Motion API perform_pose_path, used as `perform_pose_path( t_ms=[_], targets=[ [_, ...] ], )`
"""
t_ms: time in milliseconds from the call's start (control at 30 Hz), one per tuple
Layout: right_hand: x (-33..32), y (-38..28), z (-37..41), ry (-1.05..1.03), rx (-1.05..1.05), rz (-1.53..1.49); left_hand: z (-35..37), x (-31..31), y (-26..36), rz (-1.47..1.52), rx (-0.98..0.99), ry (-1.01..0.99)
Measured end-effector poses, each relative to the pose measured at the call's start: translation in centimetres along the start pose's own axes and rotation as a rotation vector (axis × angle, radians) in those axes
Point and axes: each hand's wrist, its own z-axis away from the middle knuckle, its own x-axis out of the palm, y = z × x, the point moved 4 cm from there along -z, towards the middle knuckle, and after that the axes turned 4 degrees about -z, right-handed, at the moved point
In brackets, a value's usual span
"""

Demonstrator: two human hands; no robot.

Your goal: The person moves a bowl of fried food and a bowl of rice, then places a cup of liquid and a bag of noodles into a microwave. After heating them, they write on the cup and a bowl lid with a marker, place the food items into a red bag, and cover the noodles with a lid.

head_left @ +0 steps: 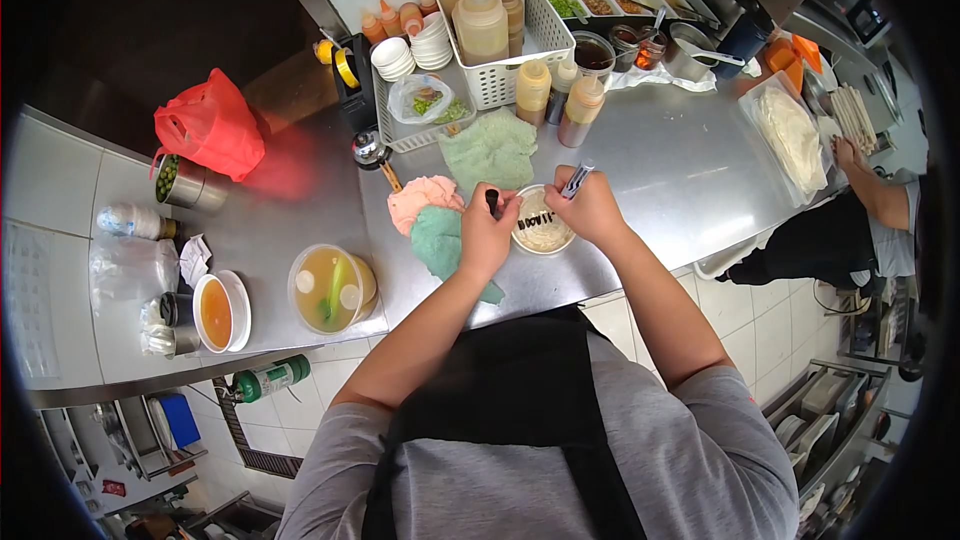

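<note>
I saw the small bowl (542,230) sitting near the front edge of the steel counter (680,170), with cloths (437,240) crowding its left, squeeze bottles (580,110) behind it and bare steel open to its right. I had the left hand (487,235) curled tight round a dark stick (492,202) at the bowl's left rim. The right hand (592,210) was pinching a silvery tool (577,180) at its right rim.

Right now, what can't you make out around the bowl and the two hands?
Head view only.
Dark object in the left hand: fingers cover most of it; its kind is unclear.
Slim tool in the right hand: its lower end is hidden by the grip.
Bowl: hands cover both sides; the topping is too small to identify.
Co-worker: cut off by the right edge.
</note>
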Motion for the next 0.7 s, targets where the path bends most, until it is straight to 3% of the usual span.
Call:
perform_pose_path(
  t_ms=[267, 300, 400, 433, 467, 500, 567, 633, 700],
  targets=[
    [-0.5, -0.4, -0.4, -0.064, -0.021, 0.022, 0.1, -0.1, 0.5, -0.019, -0.045, -0.059],
    [-1.3, -0.7, -0.8, -0.017, 0.010, -0.115, 0.2, -0.3, 0.8, -0.019, -0.046, -0.050],
    [-3.1, -2.5, -1.5, 0.082, 0.049, -0.289, 0.6, -1.4, 2.0, -0.144, 0.061, 0.024],
    [-3.4, -2.9, -1.5, 0.142, 0.069, -0.329, 1.0, -2.0, 2.5, -0.234, 0.185, 0.040],
    [-3.1, -2.9, -1.3, 0.127, 0.051, -0.312, 1.4, -2.4, 3.0, -0.325, 0.307, 0.058],
    [-2.7, -3.6, -1.0, 0.105, 0.034, -0.309, 1.7, -2.8, 3.4, -0.327, 0.303, 0.085],
    [-1.0, -5.7, 0.0, 0.016, 0.014, -0.372, 2.9, -2.8, 4.6, -0.372, 0.283, -0.134],
    [0.8, -6.8, 0.8, -0.068, 0.010, -0.403, 3.9, -2.9, 5.4, -0.408, 0.246, -0.100],
    [3.1, -6.8, 1.5, -0.152, 0.020, -0.354, 4.9, -3.0, 6.2, -0.319, 0.344, -0.057]
  ],
)
